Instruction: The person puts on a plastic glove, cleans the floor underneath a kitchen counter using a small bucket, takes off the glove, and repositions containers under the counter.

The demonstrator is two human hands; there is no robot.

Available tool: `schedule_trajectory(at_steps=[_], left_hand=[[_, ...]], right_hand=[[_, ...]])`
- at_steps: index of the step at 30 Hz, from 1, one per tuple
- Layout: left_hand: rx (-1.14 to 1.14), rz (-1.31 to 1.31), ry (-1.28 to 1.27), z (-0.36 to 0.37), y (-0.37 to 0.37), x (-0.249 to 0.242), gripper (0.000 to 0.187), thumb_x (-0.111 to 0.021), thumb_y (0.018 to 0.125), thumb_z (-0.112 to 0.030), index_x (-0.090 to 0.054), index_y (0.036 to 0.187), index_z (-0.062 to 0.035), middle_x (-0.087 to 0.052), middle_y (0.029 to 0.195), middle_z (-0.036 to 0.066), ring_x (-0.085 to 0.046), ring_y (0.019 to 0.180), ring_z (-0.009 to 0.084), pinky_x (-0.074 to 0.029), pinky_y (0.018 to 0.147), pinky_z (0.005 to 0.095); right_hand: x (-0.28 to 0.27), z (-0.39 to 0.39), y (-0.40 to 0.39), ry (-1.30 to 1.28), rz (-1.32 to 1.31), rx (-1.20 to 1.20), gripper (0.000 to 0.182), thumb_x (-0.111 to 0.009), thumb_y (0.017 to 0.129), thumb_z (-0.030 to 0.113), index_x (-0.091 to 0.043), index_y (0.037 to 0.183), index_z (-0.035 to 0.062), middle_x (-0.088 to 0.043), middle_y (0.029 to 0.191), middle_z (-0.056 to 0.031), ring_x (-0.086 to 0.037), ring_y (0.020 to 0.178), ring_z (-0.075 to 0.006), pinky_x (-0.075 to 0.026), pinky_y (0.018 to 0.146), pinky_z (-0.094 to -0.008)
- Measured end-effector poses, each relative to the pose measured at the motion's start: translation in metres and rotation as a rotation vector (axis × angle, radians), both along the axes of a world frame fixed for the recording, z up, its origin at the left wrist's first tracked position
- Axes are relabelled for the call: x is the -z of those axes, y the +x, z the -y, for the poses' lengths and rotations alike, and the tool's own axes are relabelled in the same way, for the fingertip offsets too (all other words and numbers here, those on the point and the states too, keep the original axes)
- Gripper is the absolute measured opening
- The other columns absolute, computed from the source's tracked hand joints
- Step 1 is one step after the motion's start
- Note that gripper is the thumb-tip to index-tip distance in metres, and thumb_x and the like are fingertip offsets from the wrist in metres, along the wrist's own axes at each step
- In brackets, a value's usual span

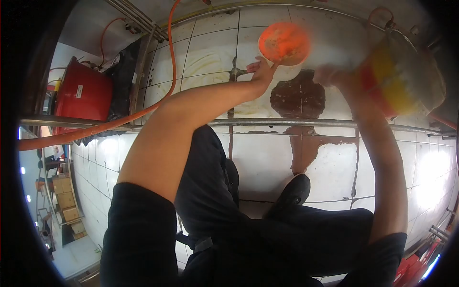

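An orange bowl tilts its inside toward me, with some pale residue on its surface; its right side is blurred. My left hand is at the bowl's lower left rim, the thumb lying over the edge and other fingers bent to the left. Smeared by motion, my right hand hovers to the right of a brown patch, and its fingers do not show clearly. Close by on the right stands a large red, yellow and whitish sack or container, also blurred.
A metal rail crosses in front of my legs. An orange hose curves down the left side, near a red tub and black plastic. White tiles with brown worn patches lie below. Cardboard boxes sit far left.
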State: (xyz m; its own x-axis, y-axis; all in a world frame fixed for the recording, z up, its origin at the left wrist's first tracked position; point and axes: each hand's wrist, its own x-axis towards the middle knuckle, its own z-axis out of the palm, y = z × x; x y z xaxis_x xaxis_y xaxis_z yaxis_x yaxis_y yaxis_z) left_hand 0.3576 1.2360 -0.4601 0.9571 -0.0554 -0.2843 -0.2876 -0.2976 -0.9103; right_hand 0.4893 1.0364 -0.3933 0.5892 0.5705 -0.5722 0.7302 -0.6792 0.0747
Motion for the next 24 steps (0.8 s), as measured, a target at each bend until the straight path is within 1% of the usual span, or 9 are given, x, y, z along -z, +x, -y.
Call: schedule_trajectory(at_steps=[3, 6, 8, 10, 12, 14, 16, 18, 24], left_hand=[[-0.133, -0.065, -0.167, 0.005, -0.002, 0.001, 0.089, -0.059, 0.085, -0.012, -0.003, 0.153, 0.0006, -0.067, 0.072, 0.014, -0.065, 0.064, 0.0305, -0.044, 0.089, 0.0487], [-0.169, -0.195, -0.211, 0.013, -0.009, -0.019, 0.09, -0.059, 0.085, -0.014, -0.002, 0.155, -0.0067, -0.068, 0.078, 0.013, -0.066, 0.067, 0.0307, -0.042, 0.093, 0.0508], [-0.204, -0.371, -0.213, -0.005, -0.003, 0.034, 0.084, -0.058, 0.086, -0.017, -0.011, 0.155, -0.0127, -0.069, 0.083, 0.012, -0.067, 0.075, 0.0307, -0.041, 0.092, 0.0521], [-0.2, -0.45, -0.307, -0.011, -0.005, 0.048, 0.077, -0.057, 0.086, -0.02, -0.022, 0.153, -0.0176, -0.069, 0.088, 0.011, -0.067, 0.081, 0.0302, -0.041, 0.09, 0.0532], [-0.124, -0.448, -0.498, -0.007, -0.024, 0.034, 0.068, -0.057, 0.085, -0.024, -0.035, 0.149, -0.0212, -0.069, 0.093, 0.01, -0.067, 0.088, 0.0293, -0.041, 0.087, 0.0541], [-0.042, -0.438, -0.624, -0.004, -0.024, 0.003, 0.058, -0.057, 0.083, -0.03, -0.05, 0.139, -0.019, -0.069, 0.096, 0.01, -0.065, 0.093, 0.0279, -0.043, 0.083, 0.0516], [-0.11, -0.422, -0.744, -0.01, -0.015, -0.005, 0.052, -0.058, 0.082, -0.033, -0.055, 0.131, -0.0177, -0.069, 0.094, 0.01, -0.066, 0.09, 0.0278, -0.043, 0.081, 0.0497], [-0.094, -0.389, -0.807, -0.016, -0.01, -0.013, 0.043, -0.058, 0.082, -0.033, -0.06, 0.122, -0.0156, -0.069, 0.092, 0.011, -0.066, 0.089, 0.0283, -0.044, 0.08, 0.0478], [-0.111, -0.387, -0.835, -0.03, -0.017, -0.023, 0.034, -0.059, 0.081, -0.031, -0.063, 0.111, -0.0141, -0.068, 0.089, 0.011, -0.066, 0.088, 0.0294, -0.044, 0.079, 0.0472]], right_hand=[[-0.013, 0.0, -0.007, 0.026, -0.015, -0.001, 0.027, -0.057, 0.084, 0.026, -0.072, 0.098, 0.0075, -0.069, 0.105, -0.0167, -0.066, 0.1, -0.0322, -0.051, 0.085, -0.0423], [-0.007, 0.003, -0.006, -0.037, -0.03, -0.011, 0.028, -0.057, 0.084, 0.026, -0.072, 0.1, 0.0078, -0.069, 0.105, -0.0162, -0.066, 0.1, -0.032, -0.051, 0.086, -0.0429], [-0.008, 0.001, -0.008, -0.06, -0.023, -0.027, 0.029, -0.055, 0.085, 0.025, -0.072, 0.102, 0.0082, -0.069, 0.106, -0.0161, -0.066, 0.101, -0.032, -0.051, 0.087, -0.0431], [-0.015, 0.001, -0.014, -0.048, -0.001, -0.033, 0.031, -0.055, 0.084, 0.025, -0.072, 0.104, 0.0086, -0.069, 0.108, -0.0163, -0.065, 0.103, -0.0321, -0.051, 0.088, -0.0429], [0.005, 0.004, -0.004, 0.036, 0.009, 0.029, 0.033, -0.054, 0.083, 0.025, -0.072, 0.106, 0.0095, -0.067, 0.114, -0.0173, -0.063, 0.108, -0.0326, -0.05, 0.091, -0.0433], [0.016, 0.004, 0.003, 0.015, -0.042, 0.005, 0.034, -0.055, 0.081, 0.026, -0.072, 0.107, 0.0107, -0.065, 0.12, -0.0171, -0.062, 0.112, -0.0327, -0.049, 0.093, -0.0446], [0.026, 0.001, 0.006, 0.027, -0.019, -0.008, 0.035, -0.055, 0.082, 0.026, -0.071, 0.11, 0.0122, -0.066, 0.119, -0.0152, -0.062, 0.112, -0.032, -0.048, 0.094, -0.0454], [0.075, 0.002, 0.027, 0.122, 0.108, -0.225, 0.032, -0.058, 0.085, 0.033, -0.072, 0.099, 0.008, -0.071, 0.096, -0.0152, -0.068, 0.091, -0.0309, -0.051, 0.081, -0.0421], [0.023, 0.0, 0.015, 0.154, -0.199, 0.127, 0.029, -0.057, 0.084, 0.032, -0.07, 0.084, 0.0056, -0.067, 0.079, -0.0079, -0.061, 0.072, -0.0192, -0.048, 0.067, -0.0357]])
